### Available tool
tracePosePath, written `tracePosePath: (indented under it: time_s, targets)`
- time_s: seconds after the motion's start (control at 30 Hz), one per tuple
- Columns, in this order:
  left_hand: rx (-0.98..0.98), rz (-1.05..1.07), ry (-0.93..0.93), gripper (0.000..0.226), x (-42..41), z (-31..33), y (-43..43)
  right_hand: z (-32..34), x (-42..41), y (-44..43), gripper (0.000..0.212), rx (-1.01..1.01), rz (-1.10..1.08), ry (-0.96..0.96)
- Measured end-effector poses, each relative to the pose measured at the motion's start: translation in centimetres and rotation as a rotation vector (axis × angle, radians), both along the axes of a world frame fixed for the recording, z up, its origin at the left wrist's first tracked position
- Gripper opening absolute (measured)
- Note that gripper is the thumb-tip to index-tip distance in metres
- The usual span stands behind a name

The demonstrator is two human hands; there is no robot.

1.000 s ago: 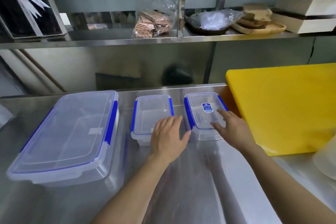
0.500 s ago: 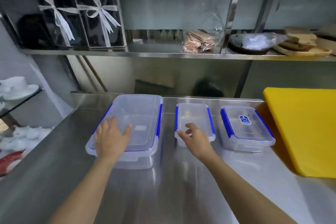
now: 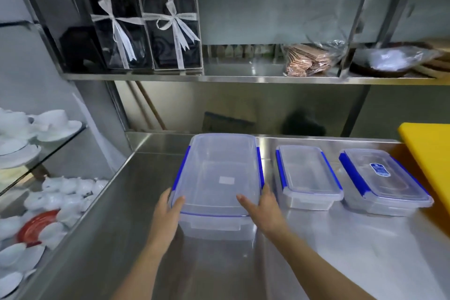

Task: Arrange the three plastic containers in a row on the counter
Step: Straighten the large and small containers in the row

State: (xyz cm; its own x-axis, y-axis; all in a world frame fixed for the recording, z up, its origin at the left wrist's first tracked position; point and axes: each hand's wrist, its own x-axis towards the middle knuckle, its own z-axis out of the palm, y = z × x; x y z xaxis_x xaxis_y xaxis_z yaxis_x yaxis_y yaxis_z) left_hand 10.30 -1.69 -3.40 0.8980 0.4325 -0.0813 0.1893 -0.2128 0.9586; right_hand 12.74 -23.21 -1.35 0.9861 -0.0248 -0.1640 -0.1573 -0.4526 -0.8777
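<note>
Three clear plastic containers with blue clips stand side by side on the steel counter (image 3: 316,251). The large container (image 3: 219,178) is on the left, a small container (image 3: 305,175) in the middle, and a small container with a blue label (image 3: 382,180) on the right. My left hand (image 3: 168,214) grips the large container's near left corner, thumb on the lid. My right hand (image 3: 263,209) grips its near right corner, thumb also on the lid.
A yellow cutting board (image 3: 431,165) lies right of the labelled container. A steel shelf (image 3: 243,78) above the counter holds two ribboned black boxes (image 3: 146,31), a bag of brown packets (image 3: 309,58) and a wrapped dish. White crockery (image 3: 48,197) sits on glass shelves left of the counter's edge.
My right hand left the middle container and took the large container's right corner. My left hand slid from its lid to the left corner. The camera turned left.
</note>
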Motion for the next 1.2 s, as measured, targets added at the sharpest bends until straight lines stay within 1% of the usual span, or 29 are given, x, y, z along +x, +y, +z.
tracePosePath:
  time_s: [0.03,0.1,0.17,0.27,0.33,0.4,0.47,0.73,0.8,0.87,0.93,1.0,1.03,1.1,1.2]
  targets:
    - [-0.037,0.017,-0.030,0.045,0.3,0.0,-0.5,0.1,-0.1,-0.1,0.088,-0.021,-0.008,-0.015]
    - [-0.096,0.067,-0.080,0.044,0.4,-0.1,-0.7,-0.1,0.0,0.5,0.086,-0.071,-0.021,-0.033]
    - [-0.126,0.094,-0.099,0.046,0.4,-0.3,0.8,-0.3,0.0,2.2,0.083,-0.072,-0.034,-0.065]
    - [-0.164,0.153,-0.125,0.044,0.0,-1.0,4.9,-0.7,0.1,6.0,0.077,-0.066,0.026,-0.071]
    - [-0.157,0.189,-0.114,0.040,0.0,-2.1,7.7,-1.4,0.2,8.9,0.076,-0.070,0.046,-0.040]
    - [-0.147,0.194,-0.130,0.034,0.2,-2.0,8.4,-1.5,0.1,9.5,0.072,-0.054,0.026,-0.059]
    - [-0.134,0.202,-0.149,0.031,0.3,-1.7,8.6,-1.3,0.3,9.9,0.073,-0.055,0.021,-0.077]
    - [-0.099,0.188,-0.159,0.030,0.7,-1.8,9.5,-0.8,0.8,10.9,0.079,-0.086,0.044,-0.052]
    - [-0.029,0.167,-0.109,0.027,0.6,-1.8,9.5,-0.4,1.0,10.5,0.078,-0.104,0.073,-0.012]
    - [0.078,0.164,-0.020,0.023,0.5,-1.5,9.7,0.3,1.6,9.6,0.070,-0.057,0.121,0.046]
    - [0.230,0.166,0.096,0.031,0.8,-0.4,9.6,1.6,2.4,7.8,0.056,-0.039,0.202,0.132]
    - [0.430,0.176,0.160,0.043,1.2,1.3,8.9,2.9,3.0,5.7,0.048,-0.104,0.292,0.202]
    - [0.524,0.177,0.147,0.046,1.5,2.4,8.0,3.5,3.2,4.5,0.047,-0.139,0.308,0.205]
    - [0.685,0.141,0.077,0.048,2.0,4.5,5.3,4.3,3.4,1.8,0.045,-0.161,0.261,0.167]
    - [0.857,-0.070,-0.043,0.052,3.2,6.7,-0.6,5.2,3.9,-2.9,0.038,-0.064,0.073,0.091]
